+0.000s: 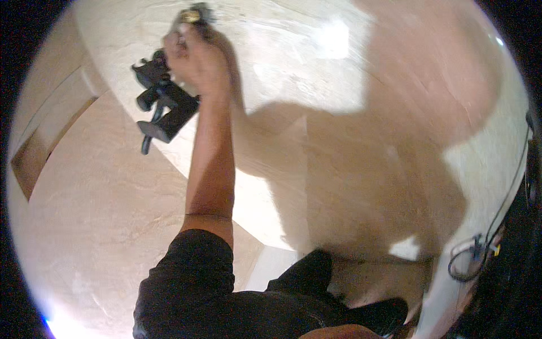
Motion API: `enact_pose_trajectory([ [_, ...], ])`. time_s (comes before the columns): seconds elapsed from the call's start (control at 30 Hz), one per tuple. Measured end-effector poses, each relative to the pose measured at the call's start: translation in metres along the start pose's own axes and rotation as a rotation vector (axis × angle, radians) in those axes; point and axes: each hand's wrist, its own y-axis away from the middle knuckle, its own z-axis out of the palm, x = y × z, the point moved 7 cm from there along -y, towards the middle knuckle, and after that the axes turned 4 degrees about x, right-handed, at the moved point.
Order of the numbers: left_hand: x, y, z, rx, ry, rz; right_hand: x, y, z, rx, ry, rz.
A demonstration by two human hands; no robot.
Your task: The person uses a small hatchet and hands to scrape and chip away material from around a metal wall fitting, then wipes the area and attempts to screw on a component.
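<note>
My left hand [197,59] reaches far forward over the pale, veined surface. Its fingers are closed around a small dark and gold object [193,16], blurred, whose kind I cannot make out. Right beside the hand and wrist, on the left, is a black clamp-like device [169,110] with knobs and projecting bars. It lies near the surface's edge; whether the hand touches it I cannot tell. At the bottom edge only a strip of my right arm [339,332] shows, and my right hand is out of view.
A thin black cable [460,277] loops down at the right edge, with a small yellow piece [495,250] beside it. A wooden step-like edge [53,133] runs along the left. My dark-clothed legs [307,277] are below, and a large shadow falls across the pale surface [271,135].
</note>
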Motion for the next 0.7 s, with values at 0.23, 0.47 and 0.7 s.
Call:
enact_pose_trajectory([
  [0.23, -0.007, 0.008, -0.008, -0.030, -0.134, 0.083, 0.013, -0.014, -0.033, 0.082, -0.019, 0.027],
  [0.47, -0.020, 0.012, 0.003, -0.007, 0.411, -0.159, -0.042, 0.098, -0.176, 0.487, -0.563, -0.217],
  [0.7, 0.003, 0.021, -0.001, -0.085, 0.270, -0.051, -0.364, 0.256, -0.493, 0.737, -1.162, -1.308],
])
